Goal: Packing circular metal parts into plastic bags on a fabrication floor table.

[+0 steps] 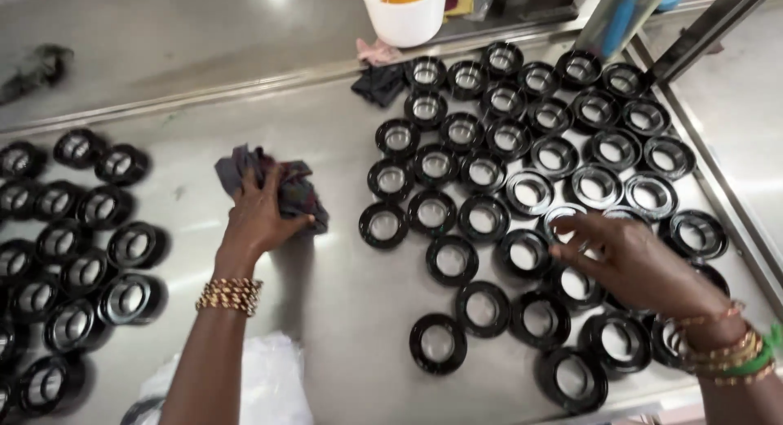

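We work at a scuffed steel table (342,303) that glares under the lights. At far left lie black rings (77,262) in rows. Our left hand (259,217) presses a rag (273,184), fingers curled on it. Right of it more rings (522,148) spread; our right hand (628,258) reaches over them, fingers loosely bent, touching one ring (563,219). A white tub (405,17) stands far.

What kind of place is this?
Probably a factory or workshop bench. Many identical black rings lie in rows on a steel table. The left hand presses a cloth; the right hand reaches among the rings.
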